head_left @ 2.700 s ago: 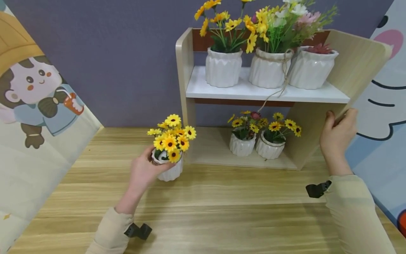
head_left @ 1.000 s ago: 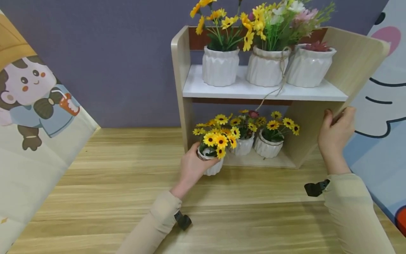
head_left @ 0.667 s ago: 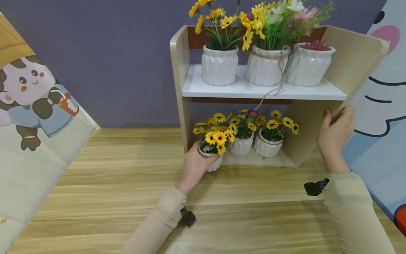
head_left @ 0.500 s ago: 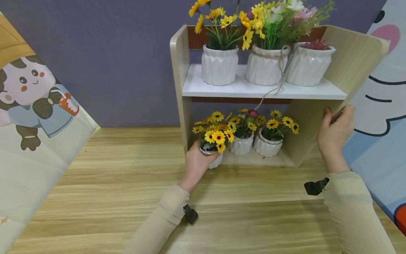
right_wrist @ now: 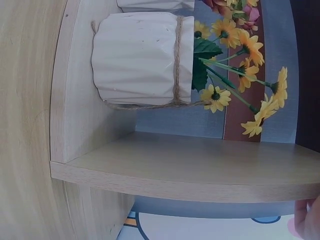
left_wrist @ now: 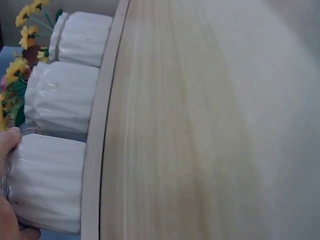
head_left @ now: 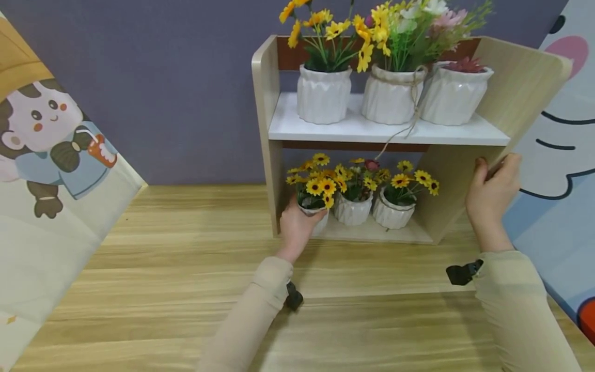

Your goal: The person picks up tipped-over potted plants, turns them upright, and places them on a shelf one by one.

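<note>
My left hand (head_left: 295, 225) grips a white ribbed flowerpot (left_wrist: 47, 182) of yellow flowers (head_left: 321, 183) by its rim. The pot is at the left end of the lower shelf, and its base sits close to the shelf's front edge in the left wrist view. To its right on that shelf stand a middle flowerpot (head_left: 353, 211) and a right flowerpot (head_left: 392, 212), both with yellow blooms. My right hand (head_left: 492, 194) holds the right side panel of the wooden shelf unit (head_left: 534, 85), thumb on the inner face; in the right wrist view only some fingers (right_wrist: 307, 217) show.
On the white upper shelf (head_left: 325, 133) stand a pot of yellow flowers (head_left: 324, 98), a twine-tied pot of mixed flowers (head_left: 390, 101) and a pot with a red succulent (head_left: 457, 101). Twine (head_left: 395, 135) hangs over the shelf's edge. Wood-grain tabletop (head_left: 176, 289) lies in front.
My left hand has carried its flowerpot from the tabletop at the left, rightward and then back onto the lower shelf beside the other pots. My right hand has stayed on the side panel.
</note>
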Tool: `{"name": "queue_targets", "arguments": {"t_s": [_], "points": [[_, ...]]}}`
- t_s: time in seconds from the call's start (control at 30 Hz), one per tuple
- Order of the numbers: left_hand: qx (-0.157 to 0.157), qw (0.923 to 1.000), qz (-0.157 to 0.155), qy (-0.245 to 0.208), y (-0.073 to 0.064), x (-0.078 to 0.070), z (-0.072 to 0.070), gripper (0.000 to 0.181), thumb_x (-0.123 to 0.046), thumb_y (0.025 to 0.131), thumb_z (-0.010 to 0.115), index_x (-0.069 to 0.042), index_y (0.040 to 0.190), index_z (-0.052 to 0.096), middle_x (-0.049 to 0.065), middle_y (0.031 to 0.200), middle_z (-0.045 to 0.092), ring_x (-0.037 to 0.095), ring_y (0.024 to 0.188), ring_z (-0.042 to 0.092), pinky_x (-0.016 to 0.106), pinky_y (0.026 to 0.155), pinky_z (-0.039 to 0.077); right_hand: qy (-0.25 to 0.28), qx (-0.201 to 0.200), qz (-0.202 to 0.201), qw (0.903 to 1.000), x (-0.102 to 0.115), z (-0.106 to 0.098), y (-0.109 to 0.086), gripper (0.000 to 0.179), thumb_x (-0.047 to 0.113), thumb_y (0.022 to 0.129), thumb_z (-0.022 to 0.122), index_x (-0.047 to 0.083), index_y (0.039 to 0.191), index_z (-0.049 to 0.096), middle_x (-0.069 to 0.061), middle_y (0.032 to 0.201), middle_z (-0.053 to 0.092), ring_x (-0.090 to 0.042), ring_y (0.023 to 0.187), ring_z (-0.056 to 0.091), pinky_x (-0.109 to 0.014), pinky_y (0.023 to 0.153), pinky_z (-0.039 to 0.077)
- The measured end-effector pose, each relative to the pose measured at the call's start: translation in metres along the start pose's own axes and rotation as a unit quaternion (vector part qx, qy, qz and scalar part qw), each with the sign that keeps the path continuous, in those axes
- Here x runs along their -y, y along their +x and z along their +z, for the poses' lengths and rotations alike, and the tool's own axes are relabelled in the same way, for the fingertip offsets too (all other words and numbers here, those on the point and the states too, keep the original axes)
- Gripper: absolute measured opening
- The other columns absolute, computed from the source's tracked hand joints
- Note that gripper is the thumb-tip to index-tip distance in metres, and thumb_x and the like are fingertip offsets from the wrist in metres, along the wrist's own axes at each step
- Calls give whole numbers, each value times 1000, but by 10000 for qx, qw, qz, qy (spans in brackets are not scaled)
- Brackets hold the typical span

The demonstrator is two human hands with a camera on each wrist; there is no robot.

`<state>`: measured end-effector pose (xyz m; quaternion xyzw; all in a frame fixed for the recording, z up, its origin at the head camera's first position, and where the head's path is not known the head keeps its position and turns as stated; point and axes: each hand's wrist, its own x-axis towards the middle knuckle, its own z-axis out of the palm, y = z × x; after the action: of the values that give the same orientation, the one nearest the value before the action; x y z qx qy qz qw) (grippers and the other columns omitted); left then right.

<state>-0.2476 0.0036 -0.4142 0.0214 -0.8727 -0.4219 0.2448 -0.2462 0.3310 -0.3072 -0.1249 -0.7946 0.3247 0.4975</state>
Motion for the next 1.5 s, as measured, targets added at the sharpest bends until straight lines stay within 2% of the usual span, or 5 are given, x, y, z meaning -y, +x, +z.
{"name": "queue_targets", "arguments": {"t_s": [0.33, 0.57, 0.97, 1.23, 1.5], "points": [[-314, 9988, -193, 336, 6, -3, 15, 75, -51, 63, 77, -7, 119, 51, 15, 97, 65, 35, 79, 64, 48, 64, 52, -61, 9, 107, 9999, 0, -4, 1, 31, 36, 91, 46, 5, 97, 46, 25, 74, 24, -4, 66, 33, -23, 59, 25], [-361, 9975, -224, 556, 9, -5, 19, 80, -54, 65, 74, -5, 123, 48, 16, 98, 64, 34, 78, 64, 48, 63, 51, -79, 107, 228, 9997, 1, -7, 1, 18, 37, 91, 45, 20, 93, 42, 23, 73, 25, -1, 66, 30, -24, 60, 25], [-240, 9963, -228, 794, 8, -4, 22, 86, -56, 67, 71, -4, 128, 42, 16, 104, 61, 33, 76, 63, 48, 59, 51, -86, 161, -101, 9998, 0, -9, 3, 35, 32, 92, 45, -2, 99, 42, 23, 73, 23, -20, 71, 37, -27, 60, 25], [-126, 9931, -118, 1162, 8, -4, 18, 90, -58, 70, 68, -1, 132, 39, 18, 116, 57, 33, 75, 63, 46, 58, 51, 67, 412, 221, 9989, 1, -13, -2, 27, 38, 91, 46, 15, 105, 51, 28, 77, 34, 13, 68, 37, -11, 64, 34], [32, 9903, 91, 1384, 8, -10, 2, 81, -55, 72, 68, 2, 126, 45, 19, 109, 59, 32, 72, 63, 44, 54, 52, 147, 573, 354, 9976, 4, -16, -7, 29, 31, 91, 49, 11, 111, 53, 27, 76, 38, 16, 70, 41, -7, 65, 38]]}}
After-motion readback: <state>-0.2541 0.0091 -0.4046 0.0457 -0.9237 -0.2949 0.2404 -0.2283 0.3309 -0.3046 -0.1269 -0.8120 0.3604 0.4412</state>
